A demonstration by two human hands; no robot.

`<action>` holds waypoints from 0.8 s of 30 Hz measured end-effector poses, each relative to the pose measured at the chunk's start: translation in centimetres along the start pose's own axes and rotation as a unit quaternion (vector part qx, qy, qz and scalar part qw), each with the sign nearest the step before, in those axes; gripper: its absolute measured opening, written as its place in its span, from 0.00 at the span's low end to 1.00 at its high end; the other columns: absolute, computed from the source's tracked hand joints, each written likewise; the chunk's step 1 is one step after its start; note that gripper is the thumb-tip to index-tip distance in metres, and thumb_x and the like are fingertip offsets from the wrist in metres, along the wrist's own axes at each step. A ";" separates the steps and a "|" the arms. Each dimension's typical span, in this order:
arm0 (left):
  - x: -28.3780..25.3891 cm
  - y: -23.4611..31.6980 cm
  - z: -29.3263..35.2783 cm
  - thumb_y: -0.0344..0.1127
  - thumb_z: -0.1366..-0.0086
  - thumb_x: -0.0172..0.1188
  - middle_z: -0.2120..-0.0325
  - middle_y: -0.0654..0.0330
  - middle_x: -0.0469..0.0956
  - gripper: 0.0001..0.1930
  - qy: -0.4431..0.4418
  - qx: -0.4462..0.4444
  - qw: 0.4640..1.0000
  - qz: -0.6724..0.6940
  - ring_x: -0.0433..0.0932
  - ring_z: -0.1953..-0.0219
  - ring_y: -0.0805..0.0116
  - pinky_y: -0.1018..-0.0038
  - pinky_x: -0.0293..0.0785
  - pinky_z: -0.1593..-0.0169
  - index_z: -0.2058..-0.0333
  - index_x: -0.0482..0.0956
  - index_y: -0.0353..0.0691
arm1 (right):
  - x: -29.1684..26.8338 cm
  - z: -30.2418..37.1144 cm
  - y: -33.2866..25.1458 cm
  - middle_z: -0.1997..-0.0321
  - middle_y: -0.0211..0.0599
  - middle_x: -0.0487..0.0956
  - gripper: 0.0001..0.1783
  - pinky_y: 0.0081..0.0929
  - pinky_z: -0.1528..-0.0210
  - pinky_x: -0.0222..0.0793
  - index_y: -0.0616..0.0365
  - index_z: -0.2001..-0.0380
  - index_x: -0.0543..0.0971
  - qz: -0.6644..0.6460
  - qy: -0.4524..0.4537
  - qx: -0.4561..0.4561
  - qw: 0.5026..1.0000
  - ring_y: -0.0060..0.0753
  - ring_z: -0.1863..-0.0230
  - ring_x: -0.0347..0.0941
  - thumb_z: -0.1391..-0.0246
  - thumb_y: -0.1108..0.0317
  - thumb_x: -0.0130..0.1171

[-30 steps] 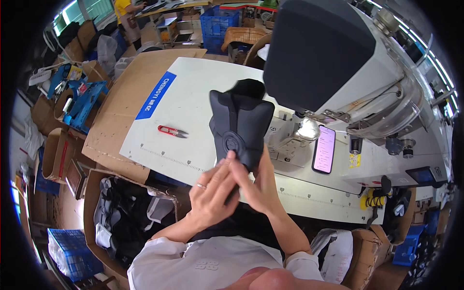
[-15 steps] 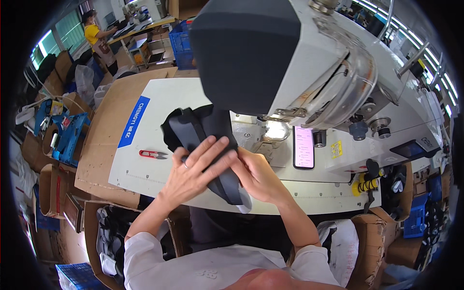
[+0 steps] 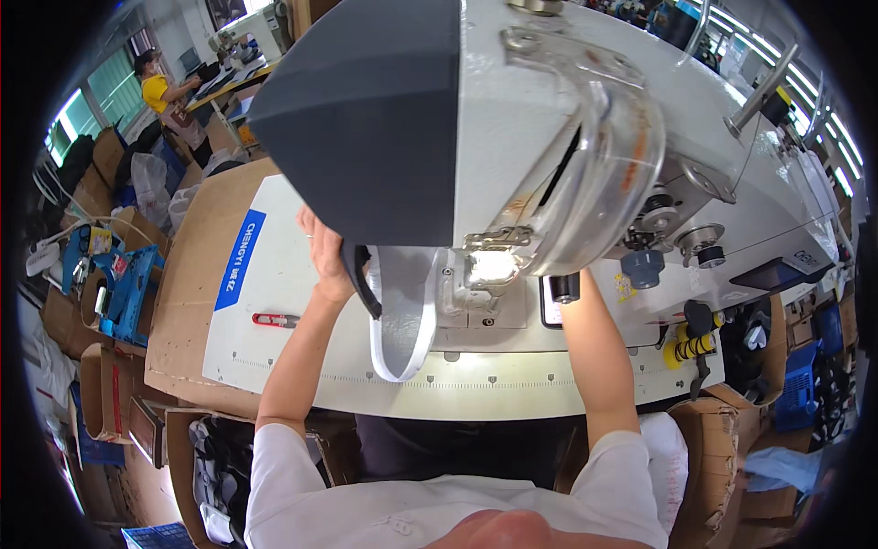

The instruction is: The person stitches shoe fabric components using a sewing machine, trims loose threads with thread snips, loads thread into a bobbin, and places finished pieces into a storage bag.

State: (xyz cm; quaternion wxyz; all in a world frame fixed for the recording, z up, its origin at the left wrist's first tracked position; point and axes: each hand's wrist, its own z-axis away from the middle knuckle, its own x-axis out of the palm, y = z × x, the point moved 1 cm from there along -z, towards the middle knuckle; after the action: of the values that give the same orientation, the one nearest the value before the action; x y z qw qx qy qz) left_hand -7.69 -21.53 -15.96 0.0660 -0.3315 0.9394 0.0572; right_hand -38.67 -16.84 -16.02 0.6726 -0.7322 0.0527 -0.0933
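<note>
My left hand (image 3: pixel 325 256) is by the left side of the sewing machine head (image 3: pixel 366 137), holding the black edge of a sewn piece (image 3: pixel 360 279). Its thumb and part of its fingers are hidden. The piece has a light grey, U-shaped flap (image 3: pixel 402 329) with a white rim, lying on the white machine table (image 3: pixel 302 375) left of the lit needle area (image 3: pixel 492 267). Past the needle area, my right forearm (image 3: pixel 594 357) reaches forward. The machine hides my right hand, so its fingers and anything in them cannot be seen.
Red-handled thread snips (image 3: pixel 273 320) lie on the table's left part. A phone (image 3: pixel 551 306), mostly covered, rests beside my right forearm. Cardboard boxes (image 3: pixel 704 457) stand along the near edge. A co-worker in yellow (image 3: pixel 163 96) stands at the far left.
Both hands were together on the folded black piece before the machine. They have parted and moved forward, right hand behind the machine. The grey flap is now spread out. My view has shifted.
</note>
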 end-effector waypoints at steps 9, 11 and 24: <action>3.4 0.9 4.0 0.29 0.54 0.68 0.63 0.53 0.77 0.17 -0.140 -0.095 0.976 0.134 0.77 0.62 0.51 0.60 0.72 0.58 0.62 0.78 0.40 | 2.7 2.5 -1.1 0.81 0.29 0.73 0.09 0.21 0.76 0.68 0.59 0.74 0.76 -0.114 0.023 0.037 0.993 0.21 0.77 0.72 0.43 0.67 0.52; 3.3 2.2 2.2 0.31 0.52 0.68 0.63 0.54 0.77 0.16 -0.218 -0.106 0.958 0.154 0.76 0.62 0.51 0.60 0.71 0.58 0.62 0.78 0.41 | 3.4 1.3 -1.9 0.81 0.29 0.73 0.09 0.21 0.76 0.68 0.59 0.74 0.76 -0.132 0.034 0.049 0.989 0.21 0.76 0.72 0.43 0.67 0.52; -0.4 4.8 -3.7 0.32 0.43 0.60 0.61 0.61 0.81 0.13 -0.327 0.031 0.941 0.080 0.78 0.58 0.61 0.63 0.71 0.49 0.57 0.80 0.42 | -0.8 3.1 -5.2 0.80 0.29 0.73 0.07 0.21 0.77 0.67 0.60 0.73 0.76 -0.271 0.061 0.124 0.953 0.21 0.76 0.72 0.44 0.69 0.52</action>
State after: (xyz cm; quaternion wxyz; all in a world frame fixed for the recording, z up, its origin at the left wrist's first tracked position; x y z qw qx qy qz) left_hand -10.71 -18.13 -11.90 0.3752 -0.2156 0.8908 0.1388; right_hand -39.01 -13.17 -11.12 0.7029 -0.6228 -0.1192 -0.3224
